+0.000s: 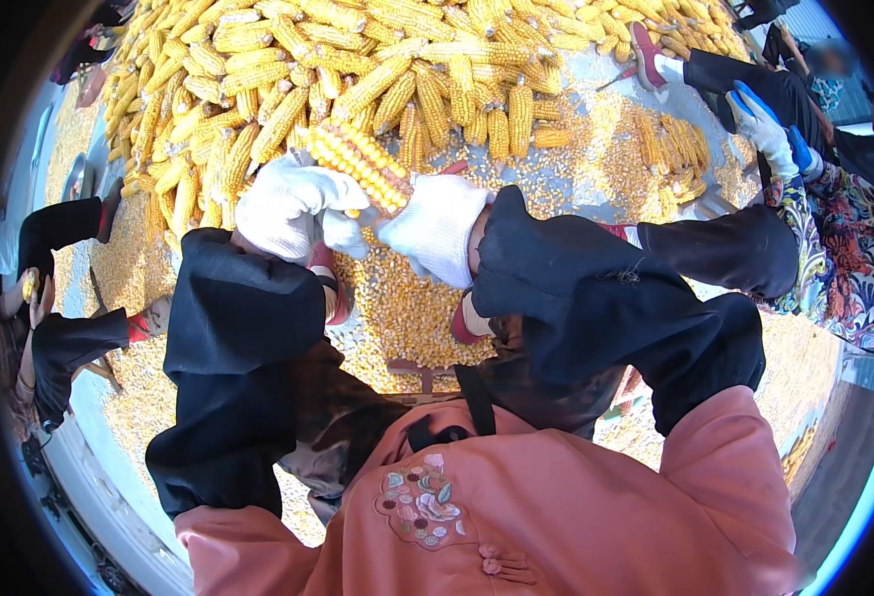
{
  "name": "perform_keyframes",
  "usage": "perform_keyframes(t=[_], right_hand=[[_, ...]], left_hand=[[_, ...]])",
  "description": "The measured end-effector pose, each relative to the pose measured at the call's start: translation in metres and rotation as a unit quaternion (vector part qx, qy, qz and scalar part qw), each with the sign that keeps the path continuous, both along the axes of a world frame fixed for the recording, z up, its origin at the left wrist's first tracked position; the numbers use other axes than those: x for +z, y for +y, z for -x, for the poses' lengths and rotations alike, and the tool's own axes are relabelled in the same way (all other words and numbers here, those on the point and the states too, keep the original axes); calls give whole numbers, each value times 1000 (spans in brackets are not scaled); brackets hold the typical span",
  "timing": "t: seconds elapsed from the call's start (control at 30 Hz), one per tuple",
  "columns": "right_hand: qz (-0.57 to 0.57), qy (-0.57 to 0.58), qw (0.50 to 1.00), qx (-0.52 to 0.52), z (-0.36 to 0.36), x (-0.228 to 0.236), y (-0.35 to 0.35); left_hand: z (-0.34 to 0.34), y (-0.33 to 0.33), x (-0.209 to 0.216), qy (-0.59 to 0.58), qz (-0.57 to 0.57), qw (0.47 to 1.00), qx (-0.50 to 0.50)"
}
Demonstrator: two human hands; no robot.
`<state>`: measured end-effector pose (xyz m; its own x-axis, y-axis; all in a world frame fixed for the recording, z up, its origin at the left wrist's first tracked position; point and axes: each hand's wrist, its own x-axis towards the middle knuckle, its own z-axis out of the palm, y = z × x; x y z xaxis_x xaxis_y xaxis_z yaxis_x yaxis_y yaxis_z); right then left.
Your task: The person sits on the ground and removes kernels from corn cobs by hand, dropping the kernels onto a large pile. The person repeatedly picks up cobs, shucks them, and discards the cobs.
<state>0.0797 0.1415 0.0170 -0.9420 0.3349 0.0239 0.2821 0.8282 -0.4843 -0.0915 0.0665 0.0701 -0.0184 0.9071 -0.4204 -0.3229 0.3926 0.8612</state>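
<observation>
An ear of corn (pixel 356 162) is held up at a slant between my two gloved hands, its upper end pointing left and away from me. Reddish-brown rows show on it where kernels are gone. My right hand (pixel 439 226), in a white glove, is closed around its lower end. My left hand (pixel 296 207), also gloved in white, presses curled fingers and thumb against its left side. Below the hands, loose kernels (pixel 412 313) cover the ground between my feet. Just beyond lies a big heap of yellow ears (pixel 377 84).
A smaller pile of ears (pixel 673 149) lies at the right among scattered kernels. Close by on the right sits a person in a patterned top (pixel 844 248), wearing gloves. At the left, another person's bare hands (pixel 38 298) hold a piece of corn. My red shoes (pixel 467 323) rest amid the kernels.
</observation>
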Motion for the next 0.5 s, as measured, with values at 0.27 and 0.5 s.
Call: perform_keyframes(t=[0.27, 0.5], right_hand=[[-60, -86, 993, -55, -2, 11, -5], [159, -48, 986, -35, -4, 4, -4]], left_hand=[[-14, 1, 1, 93, -5, 995, 20], [-18, 3, -18, 274, -58, 958, 59]])
